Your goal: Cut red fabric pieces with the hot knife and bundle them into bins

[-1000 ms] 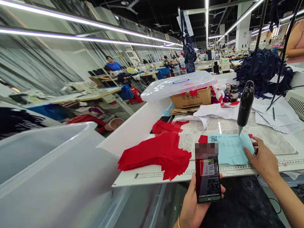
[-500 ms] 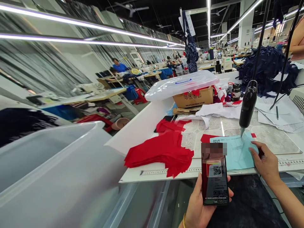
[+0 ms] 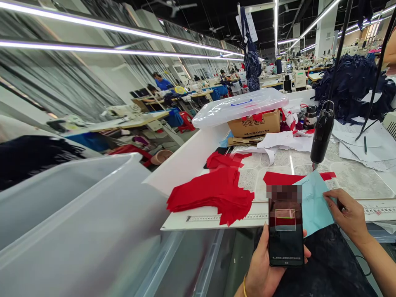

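My left hand is closed around a black smartphone, held upright with its screen toward me. A scan frame with a red strip in it shows on the screen. My right hand pinches the right edge of a light blue paper sheet, which tilts over the table's front edge, partly behind the phone. Under and behind the sheet lies a red fabric strip. The tip of a black hanging tool points down just above the sheet. Left of the phone rests a stack of red fabric pieces.
A large translucent plastic bin stands at the left against the table. Toward the back are a cardboard box under a plastic lid, a dark jar, white papers and a dark fabric heap.
The blue sheet has been drawn toward me and turned, uncovering more of the red strip. On the phone screen, the QR code has given way to a red strip. Both hands keep their hold.
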`<state>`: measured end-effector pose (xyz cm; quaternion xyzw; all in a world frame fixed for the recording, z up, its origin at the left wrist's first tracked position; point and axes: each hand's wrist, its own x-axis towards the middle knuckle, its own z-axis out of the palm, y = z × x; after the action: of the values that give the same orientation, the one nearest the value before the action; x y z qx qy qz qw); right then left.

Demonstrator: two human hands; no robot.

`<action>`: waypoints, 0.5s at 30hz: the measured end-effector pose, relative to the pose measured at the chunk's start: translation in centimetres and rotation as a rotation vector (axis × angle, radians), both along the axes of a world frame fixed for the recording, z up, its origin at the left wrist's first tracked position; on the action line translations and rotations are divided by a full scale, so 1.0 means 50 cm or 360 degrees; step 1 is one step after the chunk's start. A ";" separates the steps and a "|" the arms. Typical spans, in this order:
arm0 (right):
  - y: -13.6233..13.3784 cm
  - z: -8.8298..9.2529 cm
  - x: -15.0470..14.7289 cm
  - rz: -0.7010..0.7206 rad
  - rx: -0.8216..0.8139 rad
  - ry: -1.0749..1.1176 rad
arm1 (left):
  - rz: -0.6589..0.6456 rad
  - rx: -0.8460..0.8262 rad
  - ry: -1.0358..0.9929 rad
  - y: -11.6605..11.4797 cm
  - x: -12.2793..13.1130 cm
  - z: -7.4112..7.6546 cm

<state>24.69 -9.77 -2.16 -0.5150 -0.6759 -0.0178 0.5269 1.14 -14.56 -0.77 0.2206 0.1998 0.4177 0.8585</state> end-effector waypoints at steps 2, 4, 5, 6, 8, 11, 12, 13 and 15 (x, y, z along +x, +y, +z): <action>-0.001 -0.002 0.000 -0.0009 0.0055 -0.0019 | 0.0025 -0.0018 0.0011 0.001 -0.004 0.005; -0.003 -0.006 0.001 -0.0091 0.0150 -0.0021 | 0.0046 -0.0023 0.0021 0.003 -0.007 0.009; -0.004 -0.008 0.001 -0.0142 0.0195 -0.0015 | 0.0054 -0.0020 0.0025 0.003 -0.008 0.010; -0.005 -0.010 0.002 -0.0189 0.0229 -0.0006 | 0.0063 -0.0015 0.0029 0.004 -0.008 0.010; -0.008 -0.013 0.003 -0.0273 0.0261 0.0010 | 0.0094 -0.0002 0.0021 0.005 -0.009 0.008; -0.011 -0.015 0.004 -0.0366 0.0279 0.0008 | 0.0142 0.0012 -0.0017 0.005 -0.008 0.005; -0.012 -0.015 0.004 -0.0377 0.0289 0.0001 | 0.0151 0.0027 -0.0034 0.005 -0.007 0.005; -0.012 -0.015 0.004 -0.0377 0.0302 -0.0005 | 0.0156 0.0043 -0.0050 0.004 -0.007 0.005; -0.011 -0.014 0.004 -0.0369 0.0325 -0.0010 | 0.0164 0.0074 -0.0068 0.002 -0.004 0.006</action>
<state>24.89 -10.32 -2.88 -0.5333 -0.6082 -0.1487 0.5688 0.92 -14.46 -0.45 0.2208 0.1827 0.4705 0.8346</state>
